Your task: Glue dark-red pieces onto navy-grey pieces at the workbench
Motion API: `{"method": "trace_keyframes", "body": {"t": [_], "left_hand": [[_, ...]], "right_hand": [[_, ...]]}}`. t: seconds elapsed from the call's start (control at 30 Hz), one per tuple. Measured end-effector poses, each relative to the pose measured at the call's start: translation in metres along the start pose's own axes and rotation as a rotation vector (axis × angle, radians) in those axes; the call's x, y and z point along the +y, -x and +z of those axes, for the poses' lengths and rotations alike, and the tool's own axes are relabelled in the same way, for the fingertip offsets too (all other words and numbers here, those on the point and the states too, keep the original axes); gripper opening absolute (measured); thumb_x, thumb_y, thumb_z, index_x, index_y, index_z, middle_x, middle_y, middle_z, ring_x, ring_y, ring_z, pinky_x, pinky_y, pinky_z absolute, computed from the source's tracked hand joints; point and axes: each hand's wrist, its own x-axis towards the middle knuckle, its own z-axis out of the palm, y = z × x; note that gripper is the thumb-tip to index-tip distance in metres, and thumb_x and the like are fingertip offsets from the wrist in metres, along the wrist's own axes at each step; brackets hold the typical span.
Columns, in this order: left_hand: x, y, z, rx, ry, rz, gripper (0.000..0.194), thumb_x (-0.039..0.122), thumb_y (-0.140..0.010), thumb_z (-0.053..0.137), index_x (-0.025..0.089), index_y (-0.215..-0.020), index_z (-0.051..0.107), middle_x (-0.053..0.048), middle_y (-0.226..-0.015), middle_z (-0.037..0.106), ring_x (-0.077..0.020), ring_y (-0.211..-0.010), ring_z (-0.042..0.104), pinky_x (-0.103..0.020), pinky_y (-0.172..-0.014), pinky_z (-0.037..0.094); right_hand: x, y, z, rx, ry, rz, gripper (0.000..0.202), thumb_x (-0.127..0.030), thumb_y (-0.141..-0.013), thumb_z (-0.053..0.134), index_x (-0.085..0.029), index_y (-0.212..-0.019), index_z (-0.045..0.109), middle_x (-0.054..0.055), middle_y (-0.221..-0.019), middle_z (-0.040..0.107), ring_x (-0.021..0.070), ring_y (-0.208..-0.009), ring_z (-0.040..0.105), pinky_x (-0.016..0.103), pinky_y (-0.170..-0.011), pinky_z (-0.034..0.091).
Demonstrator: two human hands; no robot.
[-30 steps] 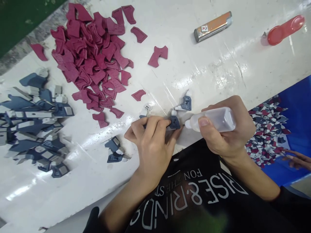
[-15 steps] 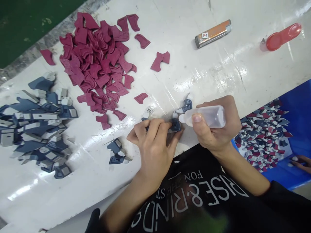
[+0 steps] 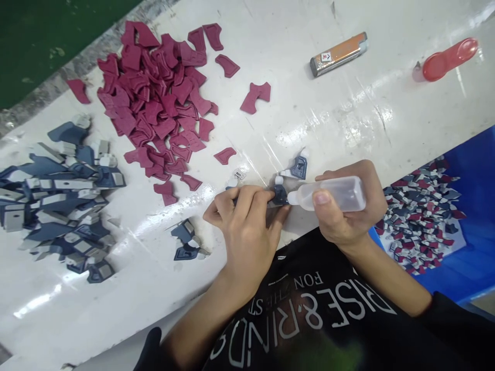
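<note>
In the head view my right hand [image 3: 346, 219] is wrapped round a translucent squeeze bottle [image 3: 342, 193], thumb along its near side. The bottle lies nearly level, its white nozzle at the right edge of a dark blue and white plastic piece [image 3: 279, 194]. My left hand [image 3: 247, 221] has closed its fingers on that piece and keeps it down on the table; part of it is hidden under the fingers. Just beyond the nozzle sits another small blue and white piece [image 3: 299, 167]. Two more blue pieces [image 3: 185, 241] lie left of my left hand.
Maroon flat pieces [image 3: 154, 103] form a heap at the upper left of the white table [image 3: 286, 67]. Blue and grey pieces [image 3: 65, 190] are piled at far left. An orange lighter [image 3: 340, 54] and a red spoon-like item [image 3: 448, 59] lie beyond. A blue bin [image 3: 477, 206] holds mixed pieces.
My right hand and the bottle have shifted slightly right and toward my body. My left hand stays on the piece. Another person's hand at the right edge has left the view.
</note>
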Motion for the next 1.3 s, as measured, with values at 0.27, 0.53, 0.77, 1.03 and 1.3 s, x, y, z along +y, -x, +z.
{"method": "trace_keyframes", "body": {"t": [0.27, 0.53, 0.77, 1.03, 1.3], "left_hand": [[-0.013, 0.01, -0.017, 0.076, -0.166, 0.024, 0.034, 0.034, -0.095, 0.079, 0.027, -0.127, 0.07, -0.015, -0.131, 0.065, -0.0387, -0.12, 0.057, -0.057, -0.099, 0.039], [-0.034, 0.029, -0.034, 0.001, -0.139, 0.122, 0.042, 0.014, -0.098, 0.072, 0.023, -0.138, 0.064, -0.014, -0.123, 0.063, -0.0302, -0.11, 0.061, -0.051, -0.099, 0.047], [-0.027, 0.038, -0.035, -0.009, -0.117, 0.196, 0.044, -0.003, -0.096, 0.062, 0.022, -0.131, 0.065, -0.014, -0.132, 0.065, -0.031, -0.12, 0.062, -0.048, -0.096, 0.043], [-0.027, 0.05, -0.02, 0.079, -0.108, 0.137, 0.028, 0.031, -0.095, 0.083, 0.016, -0.107, 0.062, -0.011, -0.1, 0.068, -0.028, -0.096, 0.059, -0.043, -0.085, 0.044], [-0.023, 0.045, -0.014, -0.009, -0.038, 0.142, 0.02, 0.011, -0.096, 0.07, 0.016, -0.115, 0.067, -0.01, -0.108, 0.07, -0.0268, -0.103, 0.057, -0.042, -0.089, 0.045]], "right_hand": [[-0.001, -0.009, -0.009, 0.217, -0.069, 0.138, 0.025, -0.037, -0.095, 0.077, -0.022, -0.079, 0.064, 0.0, -0.075, 0.053, 0.015, -0.057, 0.05, 0.03, -0.047, 0.039], [-0.01, 0.005, -0.005, 0.144, -0.123, 0.15, 0.019, -0.037, -0.089, 0.081, -0.023, -0.083, 0.069, -0.002, -0.068, 0.056, 0.0156, -0.052, 0.049, 0.03, -0.041, 0.036], [-0.017, 0.011, -0.008, 0.058, -0.1, 0.19, 0.024, -0.045, -0.096, 0.078, -0.025, -0.087, 0.069, 0.0, -0.07, 0.058, 0.017, -0.051, 0.052, 0.032, -0.04, 0.038], [-0.017, 0.015, -0.012, 0.027, -0.11, 0.212, 0.022, -0.044, -0.098, 0.078, -0.026, -0.09, 0.069, 0.001, -0.07, 0.059, 0.0178, -0.052, 0.053, 0.034, -0.041, 0.039], [-0.02, 0.021, -0.005, -0.09, -0.107, 0.165, 0.024, -0.047, -0.102, 0.075, -0.026, -0.093, 0.068, 0.0, -0.072, 0.063, 0.0158, -0.053, 0.057, 0.029, -0.042, 0.043]]}}
